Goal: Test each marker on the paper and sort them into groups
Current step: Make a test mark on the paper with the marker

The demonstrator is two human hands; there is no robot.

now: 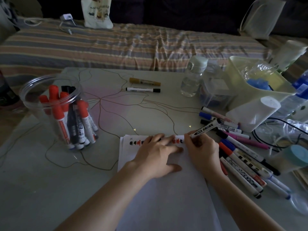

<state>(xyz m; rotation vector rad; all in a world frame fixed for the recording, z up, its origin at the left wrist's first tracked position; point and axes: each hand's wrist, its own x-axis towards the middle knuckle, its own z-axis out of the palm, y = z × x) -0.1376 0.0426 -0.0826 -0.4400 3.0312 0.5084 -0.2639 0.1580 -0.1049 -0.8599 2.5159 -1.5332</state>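
Note:
White paper [166,197] lies on the table in front of me, with red and black test marks along its top edge. My left hand [156,154] presses flat on the paper, fingers spread over the marks. My right hand [201,145] grips a black marker [206,128], its tip down at the paper's top right corner. A clear jar [56,110] at the left holds several red and black markers. A pile of loose markers [241,157] lies to the right of the paper. Two markers, one yellow [145,81] and one black [143,90], lie apart at the table's far middle.
A clear water bottle [193,77], a clear box [215,90], a pale bin [260,85] and a white roll [255,112] crowd the far right. Cables and a teal-lidded jar [296,155] sit at the right edge. A striped bed [116,45] lies behind the table.

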